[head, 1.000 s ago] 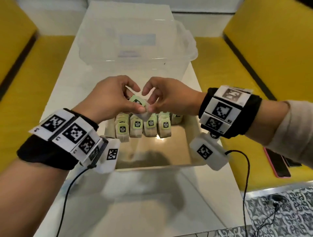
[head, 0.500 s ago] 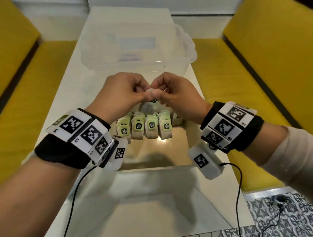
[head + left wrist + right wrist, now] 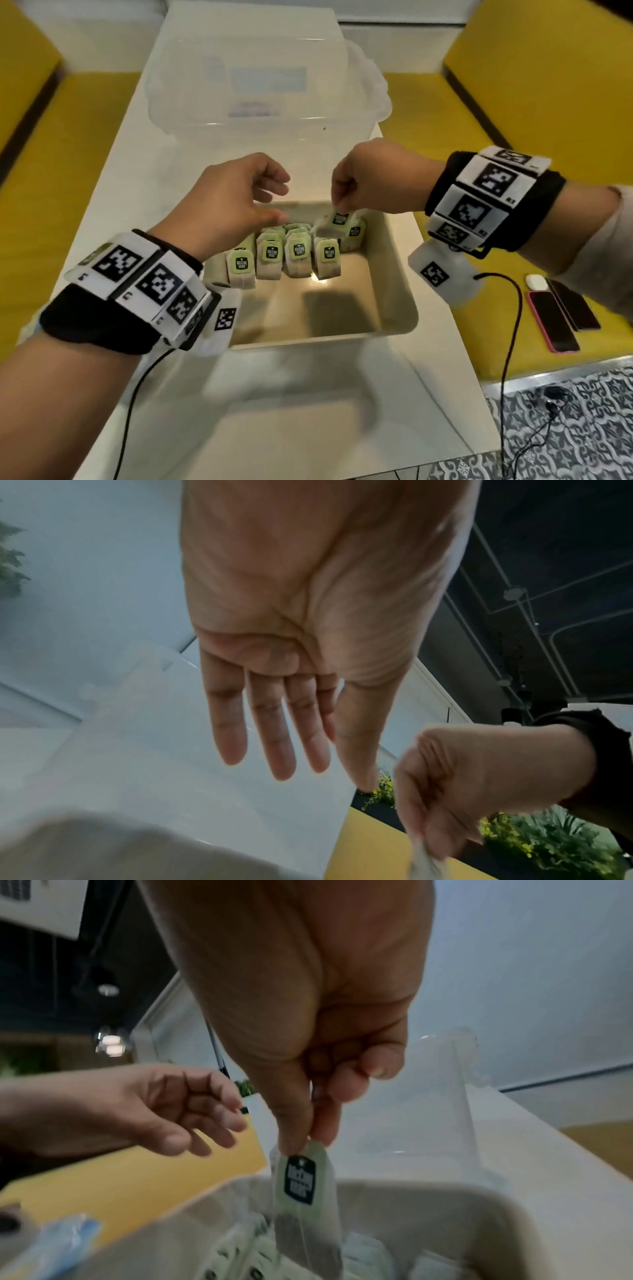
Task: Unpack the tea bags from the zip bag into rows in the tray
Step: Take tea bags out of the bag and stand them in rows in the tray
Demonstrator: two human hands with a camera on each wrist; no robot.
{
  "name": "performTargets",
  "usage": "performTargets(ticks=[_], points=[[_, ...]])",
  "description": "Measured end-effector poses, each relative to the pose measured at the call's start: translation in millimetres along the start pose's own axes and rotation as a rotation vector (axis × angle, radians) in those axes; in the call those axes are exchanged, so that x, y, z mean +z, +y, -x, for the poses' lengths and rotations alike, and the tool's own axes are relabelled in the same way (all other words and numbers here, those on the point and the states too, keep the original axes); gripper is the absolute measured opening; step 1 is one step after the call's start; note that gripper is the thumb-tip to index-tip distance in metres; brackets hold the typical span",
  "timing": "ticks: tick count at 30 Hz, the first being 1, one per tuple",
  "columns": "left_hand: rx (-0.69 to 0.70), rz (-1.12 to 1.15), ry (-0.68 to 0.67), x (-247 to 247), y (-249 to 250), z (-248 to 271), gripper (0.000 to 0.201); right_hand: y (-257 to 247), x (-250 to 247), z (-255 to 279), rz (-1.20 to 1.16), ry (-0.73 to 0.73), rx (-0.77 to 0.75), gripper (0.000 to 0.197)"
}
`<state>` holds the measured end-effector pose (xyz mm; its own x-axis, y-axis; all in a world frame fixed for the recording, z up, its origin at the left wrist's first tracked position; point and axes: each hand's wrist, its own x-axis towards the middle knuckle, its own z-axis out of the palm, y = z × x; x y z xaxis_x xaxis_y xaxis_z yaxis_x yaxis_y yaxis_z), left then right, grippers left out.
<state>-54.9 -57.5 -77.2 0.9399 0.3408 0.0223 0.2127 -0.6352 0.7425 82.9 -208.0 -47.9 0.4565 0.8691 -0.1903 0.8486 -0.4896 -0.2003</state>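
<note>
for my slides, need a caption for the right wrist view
Right hand pinches a tea bag above the tray.

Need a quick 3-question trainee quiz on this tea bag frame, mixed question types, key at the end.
1. True or false: the left hand holds a tea bag.
2. Multiple choice: where is the tea bag pinched by the right hand?
A. lying flat on the table
B. hanging over the far right part of the tray
C. inside the clear plastic tub
3. Fill in: the row of tea bags in the tray stands with the green ___ facing the person.

Key: 1. false, its fingers are relaxed and hold nothing. 2. B. 3. tags.
</note>
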Motion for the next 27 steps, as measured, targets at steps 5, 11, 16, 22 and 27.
performTargets(ticks=[5,11,16,22,27], points=[[-0.076,-0.144,-0.040,-12.9,-15.8,4.8,0.037,13.2,19.6,-11.4,0.277,-0.222,0.077,0.011],[-0.130,-0.160,-0.045,-16.4,-28.2,11.0,0.034,12.9,40.0,-28.4,0.431,-0.322,0.113,0.012],[-0.154,-0.138,-0.035,-16.6,-36.1,14.8,0.032,9.7,47.7,-37.4,0.497,-0.348,0.103,0.004],[-0.160,-0.122,-0.033,-18.6,-38.4,17.1,0.031,5.2,51.8,-36.5,0.563,-0.314,0.087,0.013],[-0.166,-0.115,-0.029,-20.7,-38.0,19.1,0.029,-0.2,46.2,-31.4,0.607,-0.314,0.098,0.022]])
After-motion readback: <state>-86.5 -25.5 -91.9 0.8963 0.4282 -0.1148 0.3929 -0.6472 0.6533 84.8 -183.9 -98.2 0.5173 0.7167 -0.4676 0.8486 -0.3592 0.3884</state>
